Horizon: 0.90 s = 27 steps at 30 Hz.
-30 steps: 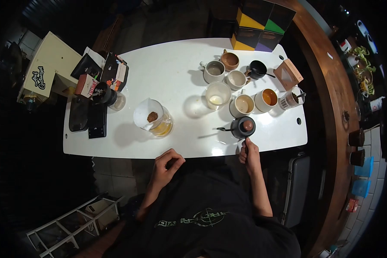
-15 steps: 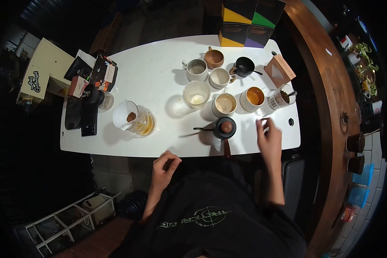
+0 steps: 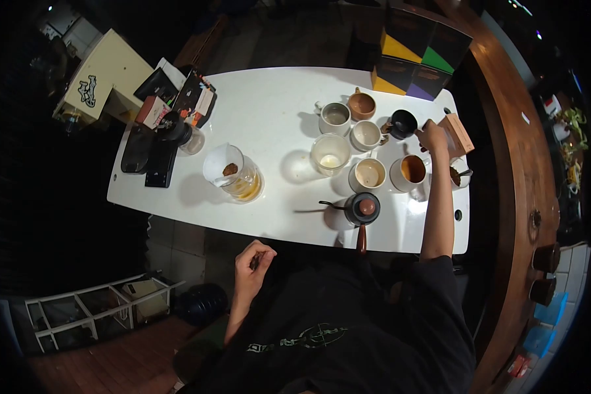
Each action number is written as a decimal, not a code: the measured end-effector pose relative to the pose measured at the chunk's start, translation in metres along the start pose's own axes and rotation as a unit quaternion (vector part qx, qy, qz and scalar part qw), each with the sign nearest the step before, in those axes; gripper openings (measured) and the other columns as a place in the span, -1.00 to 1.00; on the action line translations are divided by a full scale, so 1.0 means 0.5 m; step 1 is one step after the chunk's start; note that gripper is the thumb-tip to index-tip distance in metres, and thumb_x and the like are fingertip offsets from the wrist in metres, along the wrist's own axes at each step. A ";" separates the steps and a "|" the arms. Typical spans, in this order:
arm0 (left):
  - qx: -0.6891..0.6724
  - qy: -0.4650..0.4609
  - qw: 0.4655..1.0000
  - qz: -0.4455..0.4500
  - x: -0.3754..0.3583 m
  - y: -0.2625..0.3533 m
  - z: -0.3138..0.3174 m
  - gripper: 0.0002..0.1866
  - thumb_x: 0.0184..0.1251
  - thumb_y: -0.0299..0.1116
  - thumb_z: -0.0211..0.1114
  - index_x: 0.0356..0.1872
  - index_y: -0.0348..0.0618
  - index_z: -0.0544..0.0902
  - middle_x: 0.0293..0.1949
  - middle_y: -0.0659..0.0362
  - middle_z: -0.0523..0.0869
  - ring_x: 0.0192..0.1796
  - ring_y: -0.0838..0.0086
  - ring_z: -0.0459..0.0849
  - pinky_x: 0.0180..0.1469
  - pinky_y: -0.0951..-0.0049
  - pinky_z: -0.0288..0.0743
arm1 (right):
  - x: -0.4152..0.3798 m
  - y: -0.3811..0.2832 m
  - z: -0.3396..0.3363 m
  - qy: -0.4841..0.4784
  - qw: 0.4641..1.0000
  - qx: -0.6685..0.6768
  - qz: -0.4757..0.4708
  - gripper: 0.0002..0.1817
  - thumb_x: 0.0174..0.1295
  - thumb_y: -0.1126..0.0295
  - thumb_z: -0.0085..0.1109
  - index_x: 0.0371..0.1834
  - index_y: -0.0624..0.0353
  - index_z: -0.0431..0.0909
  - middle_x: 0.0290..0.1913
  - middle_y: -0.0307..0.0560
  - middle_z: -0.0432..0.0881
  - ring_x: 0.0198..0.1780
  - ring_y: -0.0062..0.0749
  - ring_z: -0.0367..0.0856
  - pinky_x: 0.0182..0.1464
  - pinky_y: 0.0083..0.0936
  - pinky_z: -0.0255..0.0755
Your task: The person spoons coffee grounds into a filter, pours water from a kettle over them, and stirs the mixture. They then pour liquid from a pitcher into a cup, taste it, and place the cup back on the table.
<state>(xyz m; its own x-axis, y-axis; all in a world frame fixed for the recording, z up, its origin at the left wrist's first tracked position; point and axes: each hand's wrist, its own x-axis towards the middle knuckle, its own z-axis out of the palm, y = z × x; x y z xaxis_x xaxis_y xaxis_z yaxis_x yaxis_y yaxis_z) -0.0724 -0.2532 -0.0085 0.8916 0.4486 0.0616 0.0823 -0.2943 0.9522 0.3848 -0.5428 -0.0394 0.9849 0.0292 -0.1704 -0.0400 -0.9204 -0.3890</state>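
Observation:
My right hand reaches over the table's right side, its fingers pinched beside the black cup; the spoon handle there is hidden. By the table's front edge, my left hand is curled, with a dark spot between its fingers that I cannot make out. Below my right hand are a cup of amber liquid and a glass of dark grounds with a spoon. A black pot with a wooden handle stands near the front edge. A glass server holds yellow liquid under a filter cone.
Several cups, including a grey mug and a brown cup, stand on the white table. A pinkish box is right of my right hand. Black boxes stand behind; a grinder is at left.
My right hand has moved up and away from me, from beside the amber cup to beside the black cup. My left hand remains curled near the front edge. The camera view has shifted.

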 end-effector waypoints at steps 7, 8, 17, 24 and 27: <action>0.011 0.016 1.000 -0.004 0.015 -0.005 -0.050 -0.82 0.41 -0.36 0.34 -0.33 -0.28 0.66 -0.47 0.28 0.54 -0.45 0.68 0.36 -0.39 0.60 0.17 | 0.031 0.035 0.025 0.154 0.983 -0.020 -0.094 -0.76 0.18 0.33 0.30 -0.34 0.35 0.71 -0.35 0.22 0.75 -0.27 -0.01 0.78 -0.19 -0.21 0.60; 0.009 0.019 1.000 -0.004 0.018 -0.006 -0.058 -0.82 0.41 -0.36 0.33 -0.33 -0.28 0.66 -0.47 0.28 0.54 -0.45 0.67 0.36 -0.39 0.60 0.17 | 0.036 0.037 0.013 0.154 0.983 -0.005 -0.097 -0.77 0.15 0.35 0.30 -0.32 0.36 0.71 -0.33 0.28 0.73 -0.20 0.08 0.75 -0.11 -0.17 0.59; 0.007 0.070 0.997 0.008 0.067 -0.053 -0.160 -0.83 0.43 -0.41 0.30 -0.34 -0.30 0.63 -0.45 0.27 0.55 -0.45 0.68 0.36 -0.38 0.60 0.18 | -0.144 -0.091 -0.210 0.162 0.949 0.195 -0.189 -0.81 0.33 0.37 0.21 -0.25 0.32 0.65 -0.51 -0.21 0.58 -0.45 -0.66 0.48 -0.36 -0.59 0.39; -0.064 0.082 0.995 -0.009 0.110 -0.116 -0.255 -0.88 0.45 -0.48 0.24 -0.31 -0.31 0.59 -0.37 0.23 0.56 -0.36 0.65 0.42 -0.27 0.62 0.28 | -0.369 -0.440 -0.194 -0.031 0.917 0.284 -0.279 -0.87 0.37 0.51 0.10 -0.25 0.36 0.60 -0.49 -0.35 0.49 -0.47 -0.77 0.34 -0.44 -0.70 0.18; -0.074 0.054 0.996 -0.010 0.126 -0.140 -0.283 -0.90 0.45 -0.49 0.23 -0.28 -0.31 0.58 -0.33 0.22 0.56 -0.31 0.63 0.46 -0.22 0.61 0.32 | -0.427 -0.541 -0.137 -0.085 0.914 0.281 -0.280 -0.90 0.32 0.55 0.12 -0.24 0.35 0.62 -0.45 -0.28 0.59 -0.44 -0.73 0.44 -0.38 -0.67 0.32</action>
<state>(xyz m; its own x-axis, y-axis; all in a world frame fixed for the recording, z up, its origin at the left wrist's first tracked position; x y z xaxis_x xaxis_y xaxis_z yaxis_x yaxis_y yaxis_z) -0.0850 -0.0847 -0.0291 0.8365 0.5438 0.0669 0.0260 -0.1613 0.9866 0.1967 -0.3266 0.1643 0.8386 0.5390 0.0791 0.3358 -0.3971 -0.8541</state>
